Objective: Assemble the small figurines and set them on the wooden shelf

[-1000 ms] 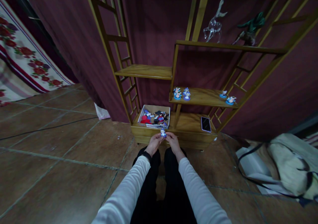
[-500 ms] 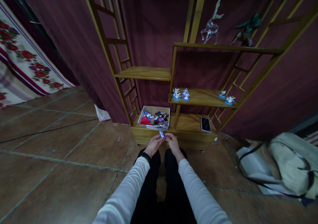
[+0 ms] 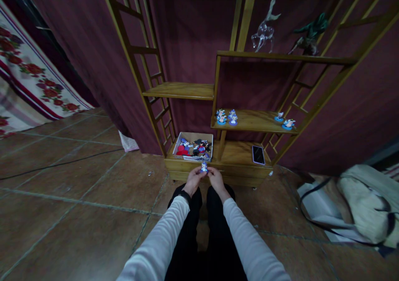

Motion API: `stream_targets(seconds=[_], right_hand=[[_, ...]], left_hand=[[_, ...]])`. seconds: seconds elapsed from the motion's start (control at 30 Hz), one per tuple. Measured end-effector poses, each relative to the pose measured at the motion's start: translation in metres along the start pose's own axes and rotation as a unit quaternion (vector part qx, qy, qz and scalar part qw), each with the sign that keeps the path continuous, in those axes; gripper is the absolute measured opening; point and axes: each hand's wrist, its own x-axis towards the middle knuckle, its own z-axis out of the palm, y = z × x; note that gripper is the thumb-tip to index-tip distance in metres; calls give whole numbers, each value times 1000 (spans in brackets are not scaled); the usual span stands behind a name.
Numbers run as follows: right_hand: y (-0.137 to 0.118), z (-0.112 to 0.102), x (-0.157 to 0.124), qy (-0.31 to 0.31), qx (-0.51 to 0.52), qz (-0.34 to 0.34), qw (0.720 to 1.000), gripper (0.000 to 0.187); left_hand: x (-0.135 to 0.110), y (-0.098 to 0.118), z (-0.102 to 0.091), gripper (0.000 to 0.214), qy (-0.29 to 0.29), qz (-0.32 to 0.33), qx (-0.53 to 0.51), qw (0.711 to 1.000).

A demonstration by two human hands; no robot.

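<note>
Between my two hands, a small purple-and-white figurine (image 3: 204, 167) stands upright on a purple base. My left hand (image 3: 193, 178) grips it from the left side, and the fingers of my right hand (image 3: 215, 178) close on its base from the right. Just beyond my hands, an open cardboard box (image 3: 177, 151) holds a jumble of small figurines and parts in red, black, white and purple. On the middle shelf (image 3: 255, 121), several similar figurines (image 3: 233, 119) are grouped at the left end, and two blue-based figurines (image 3: 288, 124) sit at the right.
A phone (image 3: 258, 155) lies on the lowest board of the wooden shelf unit. A clear deer ornament (image 3: 263, 35) and a dark green statuette (image 3: 310, 35) stand on the upper shelf. To the right, a pale bag (image 3: 363, 202) rests on the tiled floor; a black cable (image 3: 62, 163) runs along the left.
The figurine has been turned from a tilt to upright, its front now towards me, and raised slightly. Both hands keep hold of it in nearly the same place.
</note>
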Motion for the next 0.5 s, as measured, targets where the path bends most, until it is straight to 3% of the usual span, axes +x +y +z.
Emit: stream_targets(seconds=[0.33, 0.5], right_hand=[[-7, 0, 3, 17, 59, 34, 998, 26], [-3, -2, 8, 15, 94, 52, 994, 29]], left_hand=[[7, -8, 1, 43, 60, 64, 115, 989], [2, -2, 6, 43, 25, 52, 117, 991]])
